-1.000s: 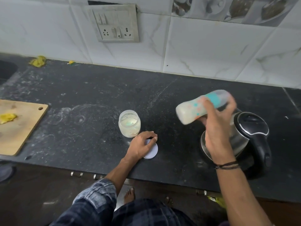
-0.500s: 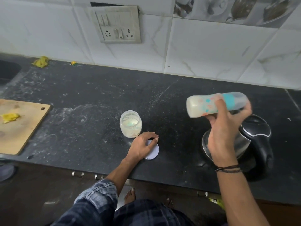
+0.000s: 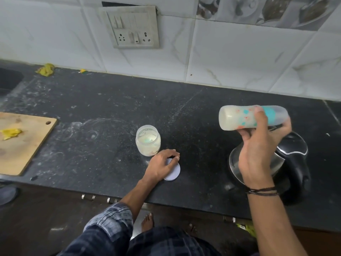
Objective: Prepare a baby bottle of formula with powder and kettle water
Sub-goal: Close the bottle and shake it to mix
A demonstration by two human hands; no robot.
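My right hand [image 3: 258, 154] grips a baby bottle [image 3: 238, 118] lying sideways in the air above the kettle, base to the left, milky liquid inside, teal and orange prints on it. The black and steel kettle [image 3: 293, 163] stands on the dark counter [image 3: 110, 108], partly hidden by that hand. An open clear jar of pale formula powder [image 3: 148, 143] stands mid-counter. Just in front of it, my left hand [image 3: 160, 166] rests on the jar's round white lid [image 3: 174, 172], which lies flat on the counter.
A wooden cutting board [image 3: 24, 143] with a yellow scrap lies at the left edge. Yellow scraps [image 3: 46, 69] sit by the tiled wall. A switch and socket plate [image 3: 132, 26] is on the wall. A dark sink corner [image 3: 9, 80] shows far left.
The bottle has swung from tilted, base down-left, to nearly level and shifted right, held by my right hand. My left hand stays on the lid.
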